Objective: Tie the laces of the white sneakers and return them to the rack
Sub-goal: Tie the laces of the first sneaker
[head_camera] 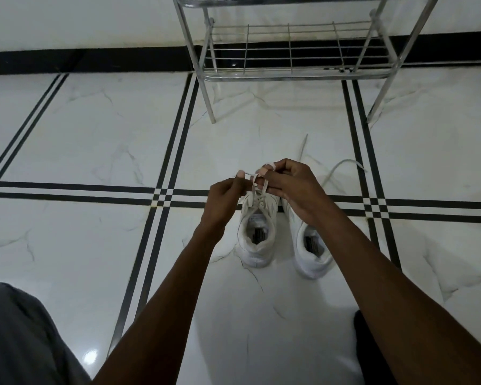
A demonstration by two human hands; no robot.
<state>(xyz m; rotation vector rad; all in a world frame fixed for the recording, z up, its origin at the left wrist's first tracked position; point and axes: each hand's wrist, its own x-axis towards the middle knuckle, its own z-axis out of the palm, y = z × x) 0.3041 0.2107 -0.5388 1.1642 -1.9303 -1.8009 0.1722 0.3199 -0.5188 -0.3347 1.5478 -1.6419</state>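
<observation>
Two white sneakers stand side by side on the floor, heels toward me. Over the left sneaker, my left hand pinches one end of its white lace. My right hand grips the other part, with a loop wound around its fingers. My right wrist covers the front of the right sneaker. That shoe's loose lace trails across the floor to the right. The metal shoe rack stands just beyond the shoes, and its low wire shelf holds nothing.
The floor is glossy white marble tile with black stripe inlays. A black skirting runs along the wall behind the rack. My knee in grey fabric fills the lower left corner.
</observation>
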